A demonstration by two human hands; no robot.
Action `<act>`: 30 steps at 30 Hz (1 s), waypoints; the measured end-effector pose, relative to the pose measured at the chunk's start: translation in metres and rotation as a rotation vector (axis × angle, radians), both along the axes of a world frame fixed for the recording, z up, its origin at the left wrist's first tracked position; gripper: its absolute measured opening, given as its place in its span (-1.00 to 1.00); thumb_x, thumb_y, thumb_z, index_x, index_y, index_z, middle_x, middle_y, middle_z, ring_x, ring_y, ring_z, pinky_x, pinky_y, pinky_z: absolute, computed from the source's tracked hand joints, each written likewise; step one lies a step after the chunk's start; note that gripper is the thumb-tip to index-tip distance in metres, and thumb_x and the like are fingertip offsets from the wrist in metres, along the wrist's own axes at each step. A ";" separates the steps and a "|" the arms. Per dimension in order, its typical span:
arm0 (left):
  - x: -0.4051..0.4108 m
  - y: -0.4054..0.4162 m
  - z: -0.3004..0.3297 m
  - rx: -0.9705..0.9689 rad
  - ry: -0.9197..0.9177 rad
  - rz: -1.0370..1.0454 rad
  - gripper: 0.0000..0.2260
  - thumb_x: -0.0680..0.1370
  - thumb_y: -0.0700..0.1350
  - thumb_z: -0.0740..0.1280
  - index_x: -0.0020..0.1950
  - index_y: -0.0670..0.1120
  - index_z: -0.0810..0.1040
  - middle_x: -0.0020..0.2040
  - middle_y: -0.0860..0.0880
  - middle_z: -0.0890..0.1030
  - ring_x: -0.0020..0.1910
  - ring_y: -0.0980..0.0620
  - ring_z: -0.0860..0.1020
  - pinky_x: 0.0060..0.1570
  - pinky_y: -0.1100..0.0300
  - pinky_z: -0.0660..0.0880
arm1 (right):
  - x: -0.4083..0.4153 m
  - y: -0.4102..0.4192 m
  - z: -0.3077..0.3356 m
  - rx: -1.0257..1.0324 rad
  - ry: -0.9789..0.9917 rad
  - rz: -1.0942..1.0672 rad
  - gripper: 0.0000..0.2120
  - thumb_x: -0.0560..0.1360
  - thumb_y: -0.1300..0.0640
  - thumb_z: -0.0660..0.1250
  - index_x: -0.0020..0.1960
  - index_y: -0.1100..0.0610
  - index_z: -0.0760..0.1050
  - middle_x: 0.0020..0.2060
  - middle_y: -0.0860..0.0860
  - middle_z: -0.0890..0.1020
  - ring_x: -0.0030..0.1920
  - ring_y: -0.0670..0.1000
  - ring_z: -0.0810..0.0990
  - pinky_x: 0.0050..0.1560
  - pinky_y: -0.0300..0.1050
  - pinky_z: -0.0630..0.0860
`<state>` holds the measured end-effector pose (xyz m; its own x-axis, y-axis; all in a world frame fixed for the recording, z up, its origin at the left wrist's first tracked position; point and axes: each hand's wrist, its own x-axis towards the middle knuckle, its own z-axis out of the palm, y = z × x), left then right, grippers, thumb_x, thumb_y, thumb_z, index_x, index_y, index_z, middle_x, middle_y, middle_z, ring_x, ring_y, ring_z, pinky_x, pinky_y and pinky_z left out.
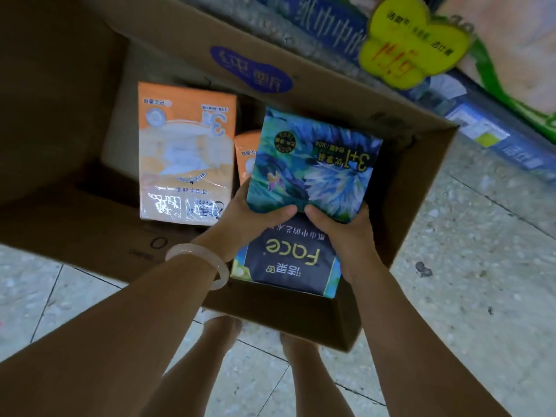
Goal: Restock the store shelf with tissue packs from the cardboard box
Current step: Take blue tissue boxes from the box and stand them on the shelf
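Note:
A blue floral tissue pack (313, 161) is held over the open cardboard box (421, 188). My left hand (246, 218) grips its near left edge and my right hand (340, 227) grips its near right edge, thumbs on top. Below them a dark pack printed "Face" (288, 263) stands against the box's near wall. An orange tissue pack (186, 152) lies flat in the box to the left, and a second orange pack (245, 155) is partly hidden behind the blue one.
The store shelf (493, 133) runs along the upper right with blue packs and a yellow price tag (412, 40). Speckled tiled floor (469, 266) surrounds the box. My legs stand close to the box's near wall. A pale bangle (198, 260) is on my left wrist.

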<state>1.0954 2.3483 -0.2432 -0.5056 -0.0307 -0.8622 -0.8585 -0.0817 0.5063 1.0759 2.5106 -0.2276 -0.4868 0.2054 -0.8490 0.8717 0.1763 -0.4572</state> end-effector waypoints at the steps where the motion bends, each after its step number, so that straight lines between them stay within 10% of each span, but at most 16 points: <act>1: 0.001 0.003 0.002 0.006 -0.006 0.036 -0.45 0.36 -0.18 0.52 0.32 -0.04 0.45 0.08 0.04 0.64 0.05 0.09 0.62 -0.10 0.31 0.61 | -0.001 0.001 0.001 -0.030 -0.001 -0.027 -0.19 0.23 0.16 0.59 0.39 0.04 0.30 0.21 0.02 0.55 0.15 0.05 0.59 0.09 0.06 0.60; 8: -0.005 -0.007 0.071 0.013 0.007 0.131 -0.37 0.23 -0.05 0.60 0.26 -0.01 0.49 0.10 -0.03 0.67 0.07 -0.04 0.64 0.14 -0.08 0.55 | -0.013 -0.011 0.071 -0.053 0.109 0.012 -0.14 0.10 -0.01 0.64 0.33 0.01 0.37 0.13 -0.07 0.60 0.12 -0.02 0.61 0.09 0.04 0.60; 12: -0.027 -0.026 0.165 -0.015 0.113 0.120 -0.34 0.17 -0.02 0.63 0.23 0.02 0.52 0.08 0.00 0.68 0.05 -0.02 0.65 0.13 -0.08 0.56 | -0.030 -0.025 0.160 -0.090 0.243 0.009 -0.25 0.22 0.11 0.61 0.33 0.02 0.38 0.11 -0.10 0.60 0.07 -0.09 0.61 -0.06 -0.20 0.61; 23: -0.064 -0.035 0.495 -0.071 0.462 0.030 -0.30 0.13 0.10 0.64 0.23 0.05 0.53 0.07 0.04 0.68 0.04 0.01 0.65 0.11 -0.05 0.57 | -0.049 -0.033 0.489 -0.092 0.635 -0.091 -0.35 0.21 0.16 0.61 0.23 0.04 0.45 0.04 -0.04 0.65 0.01 -0.03 0.65 -0.05 -0.09 0.61; 30: -0.080 0.001 0.676 -0.090 0.808 -0.064 -0.61 0.28 -0.11 0.59 0.01 0.09 0.53 -0.12 0.11 0.69 -0.16 0.17 0.67 -0.13 0.19 0.61 | -0.041 0.001 0.671 -0.083 0.946 -0.158 -0.44 0.24 0.17 0.59 0.16 -0.02 0.45 -0.02 -0.14 0.65 -0.03 -0.17 0.62 -0.18 -0.38 0.56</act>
